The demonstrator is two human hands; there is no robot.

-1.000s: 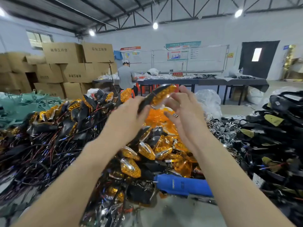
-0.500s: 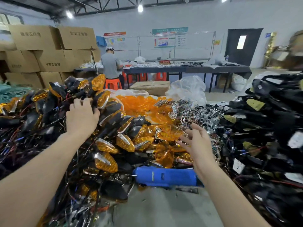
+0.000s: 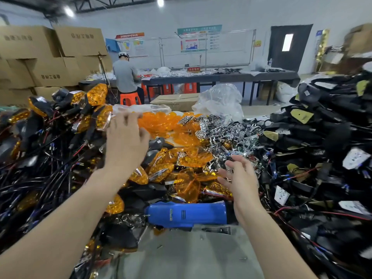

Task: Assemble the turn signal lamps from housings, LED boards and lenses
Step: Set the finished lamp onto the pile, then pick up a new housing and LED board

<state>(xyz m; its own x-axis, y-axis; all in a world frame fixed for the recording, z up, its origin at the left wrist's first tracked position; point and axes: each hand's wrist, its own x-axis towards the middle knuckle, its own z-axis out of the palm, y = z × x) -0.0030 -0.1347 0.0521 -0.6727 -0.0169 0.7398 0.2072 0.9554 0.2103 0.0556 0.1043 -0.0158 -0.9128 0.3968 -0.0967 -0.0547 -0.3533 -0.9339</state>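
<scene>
**Lenses (image 3: 161,121) lie bagged at upper centre**

Orange, they fill a clear bag (image 3: 141,108); closed boxes (image 3: 50,57) stack at upper left. Lamps (image 3: 60,127) heap at left, housings (image 3: 322,127) at right. The left hand (image 3: 125,143), fingers spread and empty, has left the lamp heap and now reaches at the bag's edge. The right hand (image 3: 241,178) stays right of centre, fingers loosely open, holding nothing, just above a blue tool (image 3: 187,214).

Forearms (image 3: 76,204), left hand (image 3: 126,143) and right hand (image 3: 242,179) bare.
</scene>
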